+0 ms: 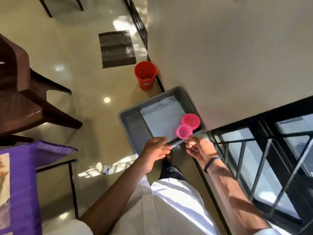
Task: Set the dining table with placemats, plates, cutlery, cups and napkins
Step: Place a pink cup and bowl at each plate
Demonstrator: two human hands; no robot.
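Two pink translucent plastic cups (187,126) sit at the near right corner of the grey plastic tub (130,119) on the floor, just ahead of the hands. The right hand (199,147), nearer, pinches the closer cup's rim; the left hand (156,148) grips the tub's near edge.

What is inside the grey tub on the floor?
The grey tub holds folded white cloth and two pink cups, one lifted by the right hand. Whatever lies beneath the cloth is covered.
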